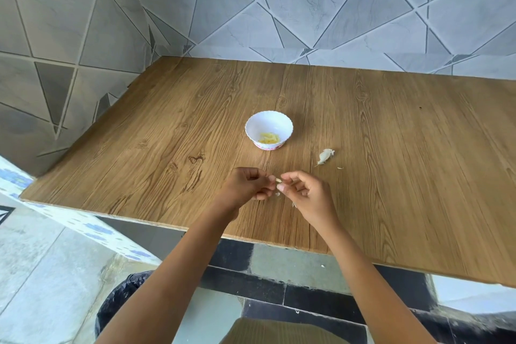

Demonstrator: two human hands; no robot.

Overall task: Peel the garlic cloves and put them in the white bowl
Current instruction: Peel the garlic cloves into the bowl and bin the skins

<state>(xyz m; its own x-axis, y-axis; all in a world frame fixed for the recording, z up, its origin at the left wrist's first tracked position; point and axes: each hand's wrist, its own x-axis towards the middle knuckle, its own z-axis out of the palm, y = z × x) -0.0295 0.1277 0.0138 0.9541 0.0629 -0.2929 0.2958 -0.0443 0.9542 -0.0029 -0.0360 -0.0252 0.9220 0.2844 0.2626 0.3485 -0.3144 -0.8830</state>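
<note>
- White bowl [259,126]: stands upright on the wooden table [167,134], beyond both hands. It has a scalloped rim and a pink pattern at the base.
- Bowl contents: a small cluster of peeled cloves [269,138], pale yellow, lying on the bowl floor.
- Garlic clove [278,180] in work: small and pale, held above the table between the two hands, nearer the person than the bowl. Only a small part shows between the fingertips.
- Left hand [248,184]: fingers curled, pinching the clove at its left end.
- Right hand [307,190]: fingers curled, thumb and forefinger pinching the clove at its right end.
- Unpeeled garlic piece [325,156]: white, papery skin with a pointed tail, lying on the table to the right of the bowl, apart from it.
- Skin scrap [339,168]: a small white fleck just beside the unpeeled piece.
</note>
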